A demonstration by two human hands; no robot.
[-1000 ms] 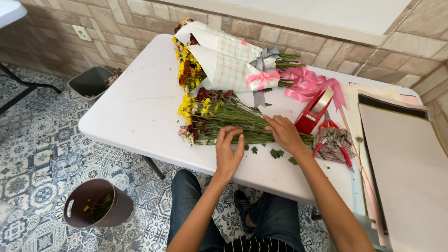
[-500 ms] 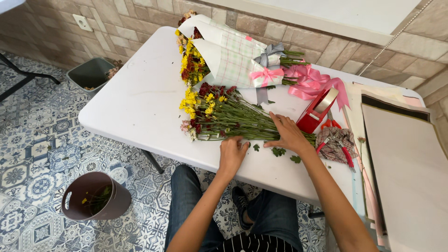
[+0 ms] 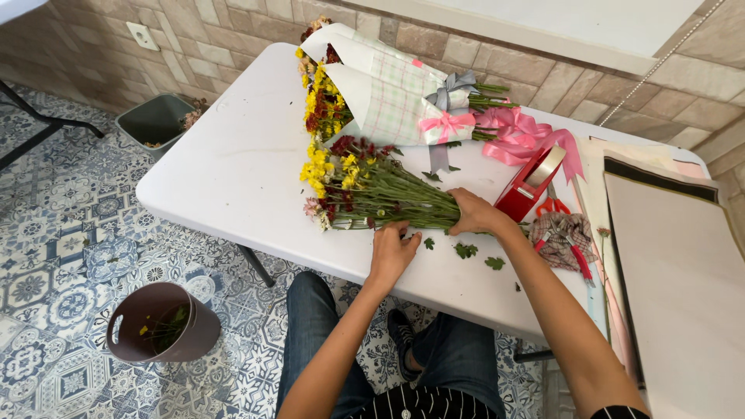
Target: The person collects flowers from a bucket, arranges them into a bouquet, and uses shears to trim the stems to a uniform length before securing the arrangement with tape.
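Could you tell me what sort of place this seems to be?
Probably a small flower-arranging workspace: a loose flower bunch under both hands, wrapped bouquets, pink ribbon and a red tape dispenser on a white folding table.

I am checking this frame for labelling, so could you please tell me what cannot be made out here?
Head view only:
- Stem ends of the loose flowers: covered by the right hand.
- Scissors: blades behind the red tape dispenser.
- Grey bin: contents too small.
- Paper sheets: cut off by the right edge.

Yellow-and-red flowers (image 3: 341,174), pink ribbon (image 3: 520,136), white table (image 3: 233,171)
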